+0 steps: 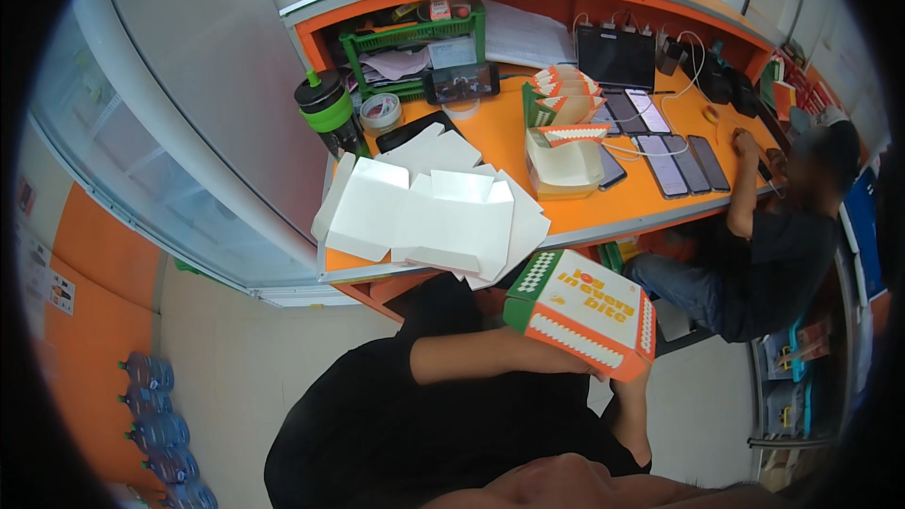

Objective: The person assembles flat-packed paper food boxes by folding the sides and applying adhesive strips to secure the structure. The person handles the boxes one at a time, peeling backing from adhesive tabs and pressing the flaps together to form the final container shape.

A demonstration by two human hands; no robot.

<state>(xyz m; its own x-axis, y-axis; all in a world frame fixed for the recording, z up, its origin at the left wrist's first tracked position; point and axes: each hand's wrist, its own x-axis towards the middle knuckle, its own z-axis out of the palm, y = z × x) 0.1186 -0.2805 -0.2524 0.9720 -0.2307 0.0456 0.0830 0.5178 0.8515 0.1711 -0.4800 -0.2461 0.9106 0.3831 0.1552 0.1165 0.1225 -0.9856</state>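
A closed cardboard food box (586, 306), with a cream lid and orange and green patterned sides, is held up off the table's front edge. It sits between my left hand (594, 371) and my right hand (630, 390), both closed on its near side. Much of my left hand is hidden under the box, and the fingers show only in part. Beyond it, flat white box blanks (452, 217) lie piled and overlapping on the orange table (570, 219). An open, folded box (566, 170) stands to their right, with several more nested boxes (566, 99) behind it.
Several phones (662, 167) and a dark laptop (616, 58) with white cables lie at the right. A tumbler (330, 113), tape rolls (381, 113) and a green basket (412, 47) stand at the left. Another person (782, 236) sits at the right end. Water bottles (160, 431) line the floor.
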